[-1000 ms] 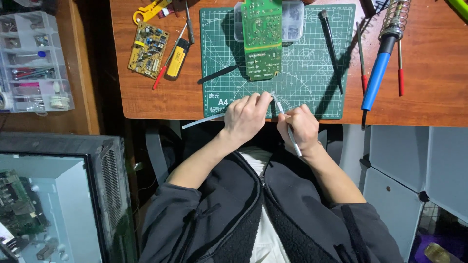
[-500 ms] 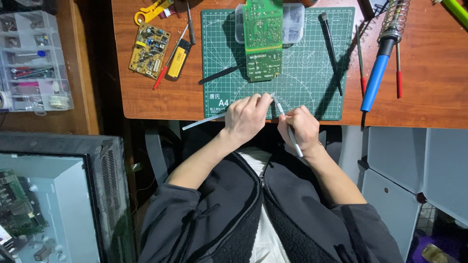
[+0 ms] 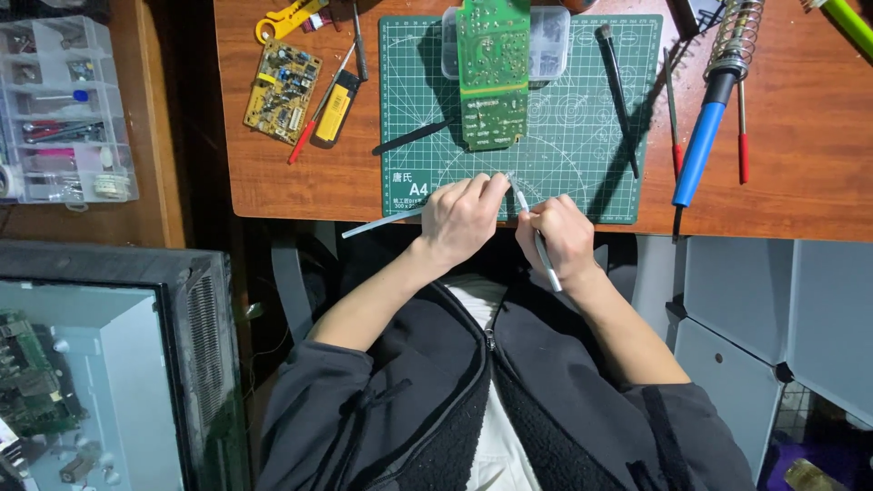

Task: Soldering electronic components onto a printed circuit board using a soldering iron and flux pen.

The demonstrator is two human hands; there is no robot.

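Thin grey-white cable [image 3: 386, 221]: long, slender and pale, lying from the front edge of the wooden desk [image 3: 300, 182] across the near edge of the green cutting mat [image 3: 582, 136]. It probably handles as light and limp, best taken close to the worked end. Left hand [image 3: 462, 218] pinches it closed there. Right hand [image 3: 564, 238] is clamped around a slim silver tool [image 3: 536, 238], likely stiff, light and sharp-tipped; hold its shaft.
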